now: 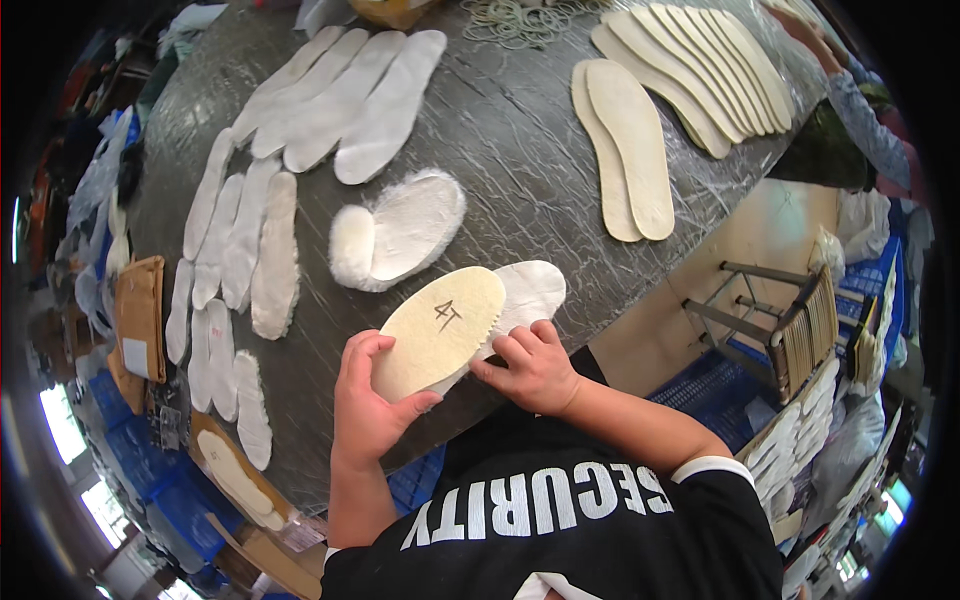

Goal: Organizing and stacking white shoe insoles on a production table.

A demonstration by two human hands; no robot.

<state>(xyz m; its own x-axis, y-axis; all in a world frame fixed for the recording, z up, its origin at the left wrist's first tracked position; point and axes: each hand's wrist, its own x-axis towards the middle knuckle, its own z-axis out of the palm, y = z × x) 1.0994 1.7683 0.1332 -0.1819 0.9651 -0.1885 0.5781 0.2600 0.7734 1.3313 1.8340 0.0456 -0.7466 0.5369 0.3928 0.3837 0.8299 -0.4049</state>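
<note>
My left hand (368, 405) is closed round the left end of a stiff cream insole (430, 345) with a handwritten mark on top and a notched right edge. Under and beyond it a white insole (537, 288) sticks out to the right. My right hand (530, 368) pinches the white piece near that notched edge, its thumb and fingers pressed together. Just past both hands, a fluffy white insole (425, 220) lies on the table with its left end curled over. How far the white piece runs beneath the cream one is hidden.
The dark table (500, 130) bears overlapping white insoles (370, 100) at left and fanned cream insoles (700, 70) at far right, with a cream pair (630, 150) nearer. Rubber bands (525, 22) lie at the back. A metal-framed stool (770, 320) stands right; another person's arm (830, 60) reaches in.
</note>
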